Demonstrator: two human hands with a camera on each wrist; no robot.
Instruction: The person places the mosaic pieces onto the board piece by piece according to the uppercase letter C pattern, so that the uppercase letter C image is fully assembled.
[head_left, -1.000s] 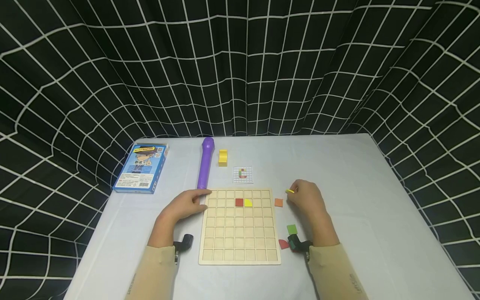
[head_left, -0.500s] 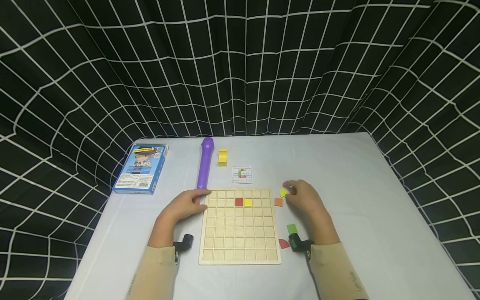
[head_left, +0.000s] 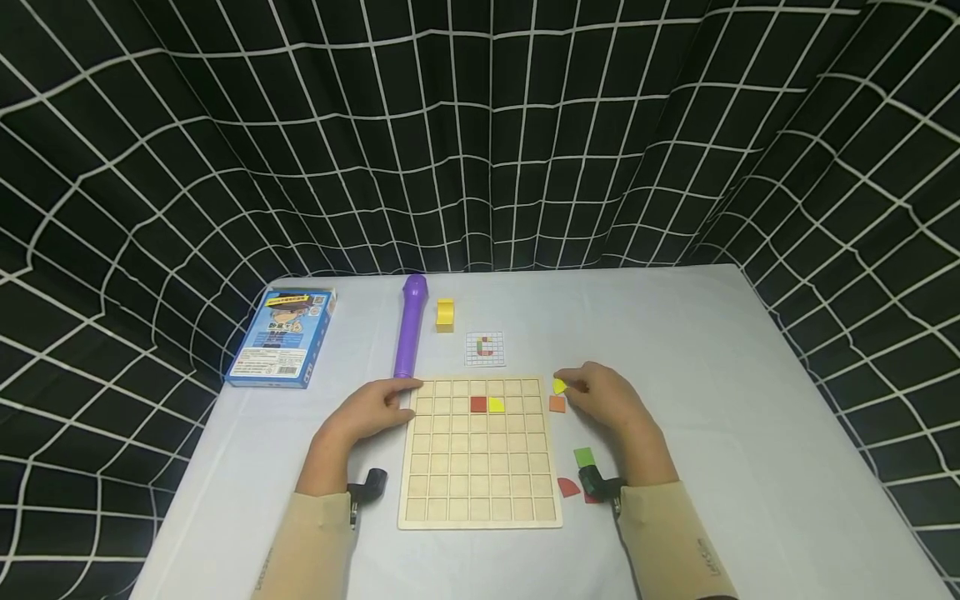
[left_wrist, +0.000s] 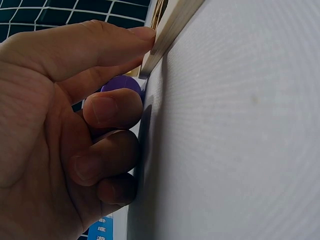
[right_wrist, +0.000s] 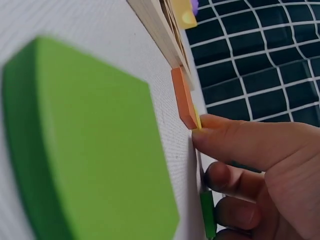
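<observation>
A wooden grid board [head_left: 480, 467] lies on the table, with a red square tile [head_left: 478, 404] and a yellow tile with one rounded corner [head_left: 497, 405] in neighbouring cells of an upper row. My left hand [head_left: 369, 412] rests at the board's upper left edge, thumb and forefinger touching it; the left wrist view [left_wrist: 70, 110] shows its other fingers bent. Just off the board's upper right side, my right hand [head_left: 606, 395] pinches a small yellow tile [head_left: 559, 386] between thumb and forefinger. An orange square tile [head_left: 557, 404] lies close below it.
Right of the board lie a green tile [head_left: 583, 457], a red quarter-round tile [head_left: 567, 487] and another red tile [head_left: 592, 498], partly covered. Behind stand a pattern card [head_left: 484, 350], a yellow block [head_left: 446, 316], a purple stick [head_left: 409, 329] and a blue box [head_left: 283, 337].
My right hand has shifted slightly left towards the board, and the yellow tile has turned in its fingers from edge-on to showing its face. The left hand has stayed put.
</observation>
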